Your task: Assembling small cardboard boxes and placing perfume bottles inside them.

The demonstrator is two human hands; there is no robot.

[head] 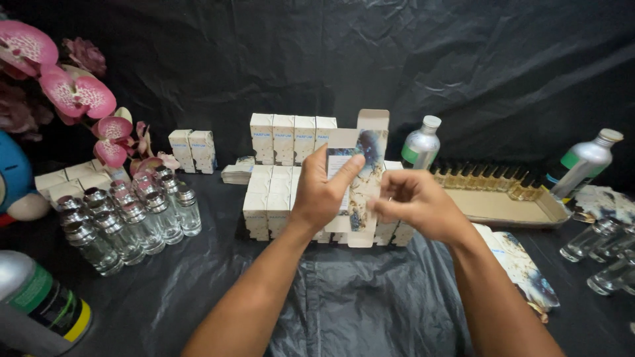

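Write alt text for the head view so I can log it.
Both hands hold a small patterned carton upright, top flap open: left hand grips its side, right hand pinches its edge. Behind stand stacked cream boxes; clear glass bottles cluster at left on black sheeting.

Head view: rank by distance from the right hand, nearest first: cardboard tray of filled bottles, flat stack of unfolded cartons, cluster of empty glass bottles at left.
From the right hand:
1. Flat stack of unfolded cartons, just right of the forearm, lower right.
2. Cardboard tray of filled bottles, behind and to the right.
3. Cluster of empty glass bottles, far left, beyond the left hand.
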